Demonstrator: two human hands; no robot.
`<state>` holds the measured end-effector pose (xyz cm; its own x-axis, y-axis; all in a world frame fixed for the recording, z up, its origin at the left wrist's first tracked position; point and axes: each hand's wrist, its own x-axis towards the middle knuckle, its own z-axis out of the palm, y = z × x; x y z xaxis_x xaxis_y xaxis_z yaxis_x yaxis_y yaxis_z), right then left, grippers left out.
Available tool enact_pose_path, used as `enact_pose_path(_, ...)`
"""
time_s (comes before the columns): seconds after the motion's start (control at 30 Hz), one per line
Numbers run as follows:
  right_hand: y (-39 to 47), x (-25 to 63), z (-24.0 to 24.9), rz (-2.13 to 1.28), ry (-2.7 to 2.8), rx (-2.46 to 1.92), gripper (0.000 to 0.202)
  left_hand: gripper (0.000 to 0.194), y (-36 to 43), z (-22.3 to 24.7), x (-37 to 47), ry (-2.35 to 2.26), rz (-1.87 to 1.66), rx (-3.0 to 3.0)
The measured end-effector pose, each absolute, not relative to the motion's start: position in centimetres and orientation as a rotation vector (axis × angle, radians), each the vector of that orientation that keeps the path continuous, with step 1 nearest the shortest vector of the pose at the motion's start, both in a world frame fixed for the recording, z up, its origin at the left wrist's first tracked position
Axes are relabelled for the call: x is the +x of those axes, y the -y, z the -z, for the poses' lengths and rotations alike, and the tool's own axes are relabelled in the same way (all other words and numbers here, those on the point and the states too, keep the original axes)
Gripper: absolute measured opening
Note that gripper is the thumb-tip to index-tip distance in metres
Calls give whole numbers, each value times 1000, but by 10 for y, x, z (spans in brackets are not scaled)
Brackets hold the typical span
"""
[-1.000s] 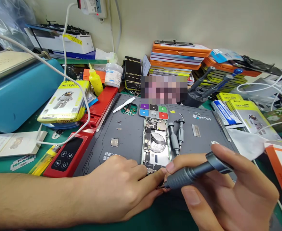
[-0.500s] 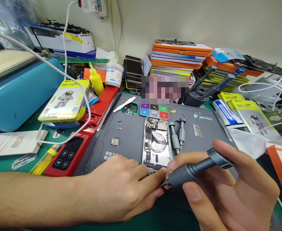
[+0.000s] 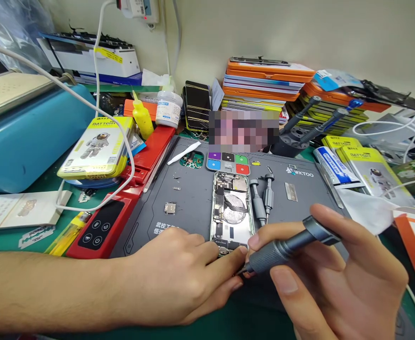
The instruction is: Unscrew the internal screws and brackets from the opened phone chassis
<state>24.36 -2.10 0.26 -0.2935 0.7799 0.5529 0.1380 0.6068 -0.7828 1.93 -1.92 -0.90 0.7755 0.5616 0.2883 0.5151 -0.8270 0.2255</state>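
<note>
An opened smartphone [image 3: 232,212] lies on the grey mat with its inner parts bare. Around its near end my left hand [image 3: 184,278] is closed, the index finger resting at the lower right corner; the thumb is hidden. My right hand [image 3: 349,278] grips a grey precision screwdriver [image 3: 285,248], one finger on its end cap. The tip points at the phone's bottom edge, beside my left fingertips; whether it sits in a screw cannot be seen. Two more screwdrivers, one [image 3: 258,203] and another [image 3: 268,193], lie right of the phone.
On the grey mat [image 3: 200,198] lie a small metal tray [image 3: 170,208], a white pry stick [image 3: 184,153] and a coloured magnetic pad [image 3: 228,163]. A red device [image 3: 99,231] and a white cable [image 3: 134,165] stand left. Battery boxes [image 3: 96,146] and a screwdriver holder [image 3: 288,141] surround the mat.
The view has shifted very slightly. Both hands, the screwdriver and the phone keep almost the same positions.
</note>
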Motion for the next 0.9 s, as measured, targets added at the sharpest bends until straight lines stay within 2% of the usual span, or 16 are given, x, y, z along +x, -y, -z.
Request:
enact_pose_path(0.6, 20, 240, -3, -968, 1714, -755, 68, 34, 19, 10, 20, -865, -542, 2837)
enact_pose_path(0.9, 21, 242, -4, -958, 1715, -769, 68, 35, 19, 11, 19, -870, -562, 2846)
